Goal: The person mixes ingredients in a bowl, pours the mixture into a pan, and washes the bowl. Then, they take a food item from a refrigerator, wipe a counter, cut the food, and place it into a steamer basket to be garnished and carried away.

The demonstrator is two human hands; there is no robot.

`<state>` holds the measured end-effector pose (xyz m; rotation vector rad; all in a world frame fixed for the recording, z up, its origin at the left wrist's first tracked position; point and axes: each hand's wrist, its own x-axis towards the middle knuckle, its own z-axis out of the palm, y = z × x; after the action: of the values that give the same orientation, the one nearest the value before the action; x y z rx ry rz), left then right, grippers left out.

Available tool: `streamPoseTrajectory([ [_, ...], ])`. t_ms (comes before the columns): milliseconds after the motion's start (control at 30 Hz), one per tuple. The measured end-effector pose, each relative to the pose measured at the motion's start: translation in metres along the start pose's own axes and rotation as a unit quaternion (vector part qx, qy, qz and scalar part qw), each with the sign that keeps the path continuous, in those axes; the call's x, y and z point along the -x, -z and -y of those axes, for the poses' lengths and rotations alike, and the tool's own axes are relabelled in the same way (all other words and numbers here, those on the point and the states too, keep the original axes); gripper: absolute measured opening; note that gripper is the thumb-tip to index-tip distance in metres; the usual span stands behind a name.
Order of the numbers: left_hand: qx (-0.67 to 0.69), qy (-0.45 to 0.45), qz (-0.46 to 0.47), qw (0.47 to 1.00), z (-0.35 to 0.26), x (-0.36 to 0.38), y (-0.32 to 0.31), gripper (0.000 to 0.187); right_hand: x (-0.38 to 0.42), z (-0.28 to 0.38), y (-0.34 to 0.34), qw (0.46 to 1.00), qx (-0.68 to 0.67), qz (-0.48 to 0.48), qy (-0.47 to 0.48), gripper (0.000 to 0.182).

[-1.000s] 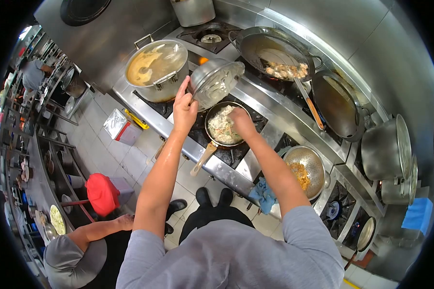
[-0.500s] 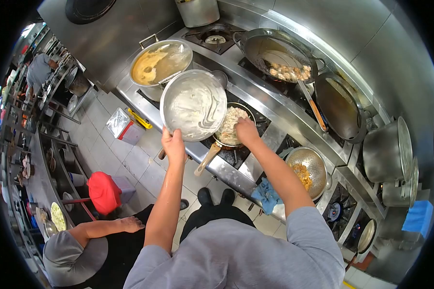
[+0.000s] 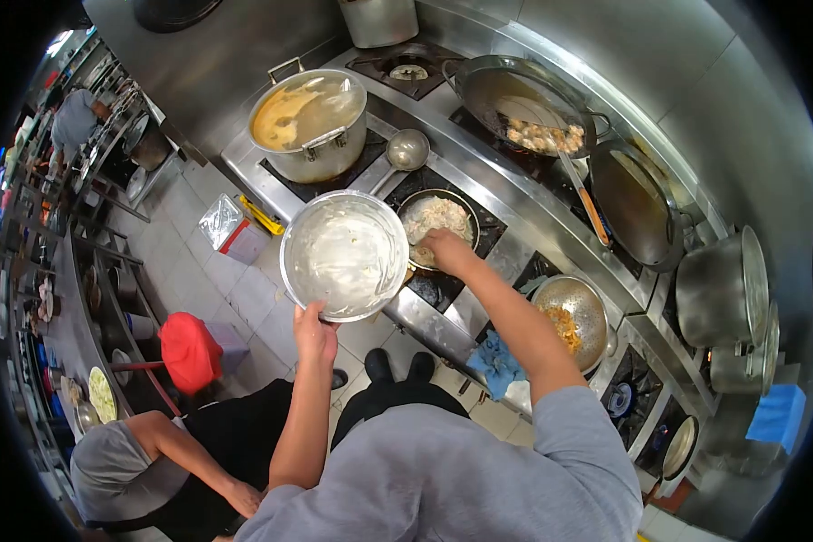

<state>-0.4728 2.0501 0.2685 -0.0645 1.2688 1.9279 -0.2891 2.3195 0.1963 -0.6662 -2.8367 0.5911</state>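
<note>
My left hand (image 3: 315,336) grips the near rim of a metal mixing bowl (image 3: 345,253). The bowl is tilted toward me, and a pale, creamy film coats its inside. Just right of it sits a frying pan (image 3: 476,228) on a burner, holding a lumpy, whitish battered mixture (image 3: 438,215). My right hand (image 3: 449,250) reaches into the pan's near side, fingers bent down together at the mixture. What those fingertips hold, if anything, is hidden. The bowl covers most of the pan's handle.
A pot of yellowish liquid (image 3: 341,163) and a ladle (image 3: 407,150) are behind the bowl. Farther back, a wok (image 3: 479,81) holds browned pieces and a strainer (image 3: 592,212). A perforated bowl (image 3: 596,330) and blue cloth (image 3: 497,363) lie right. A co-worker (image 3: 131,470) is at left.
The mixing bowl has moved down and left, away from the pot, uncovering the ladle. My right hand has shifted left and lower in the pan. The co-worker's arm has moved down.
</note>
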Motion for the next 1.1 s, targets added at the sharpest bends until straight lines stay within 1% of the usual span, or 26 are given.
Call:
streamPoseTrajectory([
  [33, 0.000, 0.002, -0.001, 1.000, 0.001, 0.003, 0.004, 0.043, -0.003, -0.002, -0.003, 1.000, 0.006, 0.004, 0.001, 0.037],
  [133, -0.005, 0.004, -0.003, 1.000, 0.002, 0.013, 0.013, 0.041, -0.013, -0.002, -0.020, 0.999, 0.040, -0.032, 0.017, 0.039],
  [233, -0.006, 0.002, -0.014, 1.000, 0.006, 0.022, 0.022, 0.036, -0.027, -0.016, -0.021, 0.996, 0.025, -0.080, 0.034, 0.030],
  [333, -0.004, -0.001, -0.029, 1.000, 0.006, 0.030, 0.034, 0.034, -0.018, -0.025, -0.001, 0.982, 0.148, -0.070, -0.099, 0.019],
  [433, -0.001, -0.004, -0.039, 0.999, 0.006, 0.038, 0.041, 0.034, -0.002, -0.027, 0.000, 0.973, 0.195, -0.060, -0.110, 0.014],
  [533, 0.009, -0.006, -0.034, 0.999, 0.005, 0.045, 0.045, 0.038, 0.013, -0.019, 0.006, 0.991, 0.131, -0.001, -0.016, 0.014],
  [567, 0.013, -0.007, -0.033, 0.999, 0.004, 0.048, 0.046, 0.037, 0.014, -0.016, 0.010, 0.993, 0.115, -0.004, -0.029, 0.013],
  [633, 0.015, -0.008, -0.034, 0.999, 0.005, 0.052, 0.047, 0.037, 0.017, -0.013, 0.014, 0.995, 0.082, -0.008, -0.057, 0.015],
  [733, 0.011, -0.014, -0.043, 0.999, 0.010, 0.052, 0.050, 0.034, 0.013, -0.009, 0.006, 0.996, 0.057, 0.024, -0.064, 0.018],
  [833, 0.005, -0.018, -0.054, 0.998, 0.016, 0.060, 0.050, 0.029, 0.006, 0.007, -0.010, 0.997, -0.053, -0.046, -0.007, 0.019],
  [933, 0.008, -0.025, -0.056, 0.998, 0.019, 0.068, 0.047, 0.030, -0.001, 0.019, -0.007, 0.998, -0.056, 0.000, 0.027, 0.015],
  [967, 0.009, -0.027, -0.056, 0.998, 0.022, 0.071, 0.050, 0.030, -0.004, 0.018, 0.001, 0.999, -0.022, 0.032, 0.017, 0.022],
  [1067, 0.007, -0.026, -0.066, 0.997, 0.025, 0.081, 0.057, 0.030, -0.005, -0.019, -0.010, 0.989, 0.136, -0.030, -0.055, 0.021],
  [1100, 0.003, -0.025, -0.070, 0.997, 0.025, 0.085, 0.059, 0.030, 0.002, -0.023, -0.009, 0.985, 0.152, -0.024, -0.079, 0.020],
])
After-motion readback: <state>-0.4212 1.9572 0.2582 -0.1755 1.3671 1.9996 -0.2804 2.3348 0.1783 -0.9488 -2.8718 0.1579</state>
